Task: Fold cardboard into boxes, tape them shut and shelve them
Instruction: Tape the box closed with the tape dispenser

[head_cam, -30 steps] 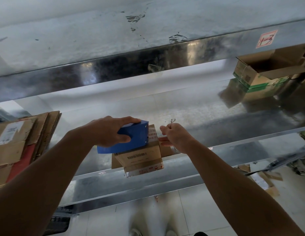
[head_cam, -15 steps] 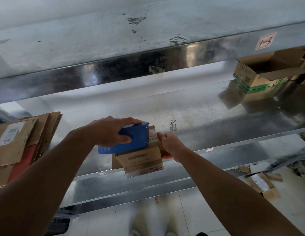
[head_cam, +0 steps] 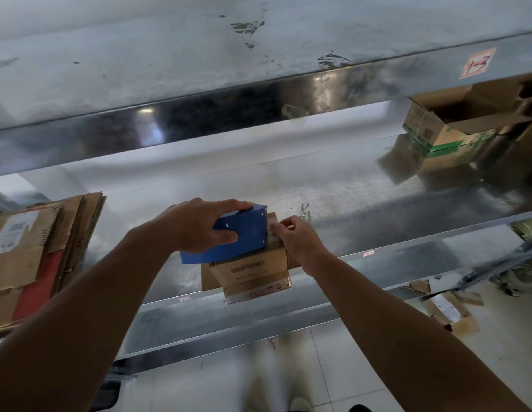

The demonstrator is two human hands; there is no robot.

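**Blue dispenser on a cardboard box at the shelf's front edge**

Cardboard box (head_cam: 253, 267), small and brown, lies on the metal shelf (head_cam: 378, 203), its near end overhanging the front lip. A barcode label shows on its near face, and clear tape with red print wraps its lower edge. The blue tape dispenser (head_cam: 239, 236) rests on top of the box. My left hand (head_cam: 196, 227) grips the dispenser: fingers laid over its top, thumb curled against its near side. My right hand (head_cam: 299, 240) is just beside the dispenser's front end, over the box's right top edge. Its fingers are curled and their tips bunch at a pale strip of tape (head_cam: 272, 228) there (whether they pinch the strip or only press it onto the box, I cannot tell).

On the same shelf, far left, a stack of flattened cardboard (head_cam: 35, 248) lies well apart from the box. At far right an open carton (head_cam: 449, 123) with green bands stands deep on the shelf. A label marked in red (head_cam: 473, 63) is stuck on the front edge of the shelf above. Cardboard scraps (head_cam: 449, 313) lie on the tiled floor below, at right.
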